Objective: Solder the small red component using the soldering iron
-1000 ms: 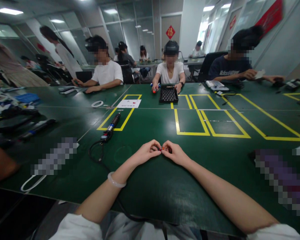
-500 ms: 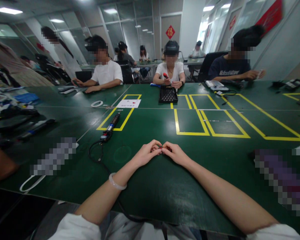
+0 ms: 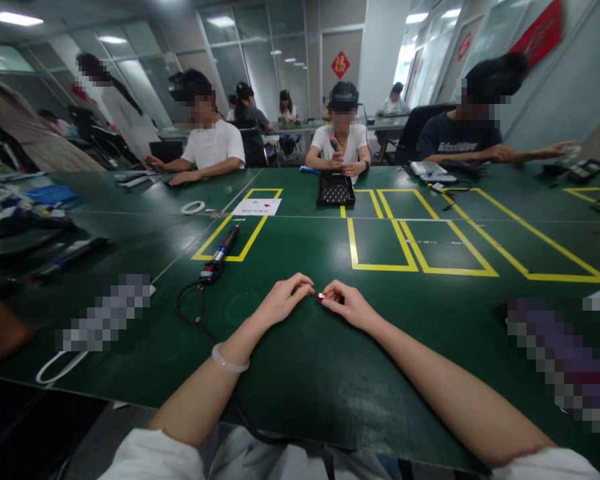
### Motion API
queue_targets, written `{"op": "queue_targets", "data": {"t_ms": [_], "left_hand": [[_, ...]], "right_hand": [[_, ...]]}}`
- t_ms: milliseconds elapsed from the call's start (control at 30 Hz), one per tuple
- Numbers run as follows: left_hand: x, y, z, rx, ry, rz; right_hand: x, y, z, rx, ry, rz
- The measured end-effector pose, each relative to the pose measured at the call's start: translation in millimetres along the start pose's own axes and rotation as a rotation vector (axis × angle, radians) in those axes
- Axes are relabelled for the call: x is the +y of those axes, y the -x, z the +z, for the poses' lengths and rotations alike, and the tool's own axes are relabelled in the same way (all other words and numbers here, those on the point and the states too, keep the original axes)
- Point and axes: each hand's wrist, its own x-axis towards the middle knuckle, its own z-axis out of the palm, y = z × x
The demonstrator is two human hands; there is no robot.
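A small red part with a shiny, silvery face (image 3: 321, 296) is pinched between the thumb and fingers of my right hand (image 3: 349, 304); its exact kind is too small to make out. Just to its left, apart from it, my left hand (image 3: 286, 297) hovers over the green table (image 3: 300, 373) with loosely bent fingers and nothing visible in them. A pale bracelet (image 3: 230, 360) circles my left wrist. Left of my hands, an electric screwdriver (image 3: 223, 252) with a black cable lies within a yellow tape outline.
Yellow tape rectangles (image 3: 385, 268) mark the table ahead and to the right. A white sheet (image 3: 257, 207) and a white ring (image 3: 193, 208) lie further back. Opposite, a person works at a black tray (image 3: 336, 192). Pixelated items lie at both sides.
My left hand has drawn away to the left, off the small part and my right hand. The red part now shows in my right fingers.
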Motion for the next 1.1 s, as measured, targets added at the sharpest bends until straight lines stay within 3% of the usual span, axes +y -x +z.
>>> {"op": "queue_targets", "data": {"t_ms": [133, 200, 267, 367, 467, 633, 800, 967, 1100], "left_hand": [[-39, -3, -46.5, 0.372, -0.460, -0.154], [-64, 3, -72.0, 0.562, -0.672, -0.332], [-88, 12, -93.5, 0.654, -0.788, -0.522], [-116, 27, -114.8, 0.534, -0.780, -0.793], [-132, 34, -124.8, 0.355, -0.717, -0.916], [-137, 34, -128.1, 0.352, -0.737, -0.838], [-124, 29, -120.4, 0.332, -0.735, -0.811], [-99, 19, -96.7, 0.341, -0.721, -0.784], [-78, 10, -68.7, 0.290, -0.691, -0.647]], "right_hand": [[-2, 0, 0, -0.014, 0.004, 0.011], [-2, 0, 1, -0.023, 0.010, 0.004], [-2, 0, 2, -0.027, 0.020, 0.003], [-1, -1, 2, -0.036, 0.030, 0.008], [-1, -1, 2, -0.042, 0.024, 0.008], [-3, -1, 1, -0.041, 0.026, 0.013], [-7, -1, 2, -0.038, 0.037, 0.026], [-9, -1, 3, -0.028, 0.033, 0.032], [-7, -2, 3, -0.021, 0.043, 0.022]]}}
